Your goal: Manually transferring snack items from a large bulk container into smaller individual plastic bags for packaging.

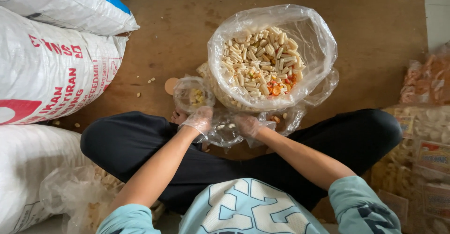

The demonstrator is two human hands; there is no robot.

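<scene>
cream crackers (pixel 262 60) flecked orange and red in a clear bag (pixel 318 42); white sacks (pixel 51 70) with red print; brown floor (pixel 375 42); black trousers (pixel 126 140)

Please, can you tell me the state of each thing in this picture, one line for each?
Large clear bag: open, full of pale snack sticks.
Small clear bag: open, almost empty.
Left hand: gloved, holding the small clear bag.
Right hand: gloved, gripping crumpled plastic.
White sacks: closed, lying down.
</scene>
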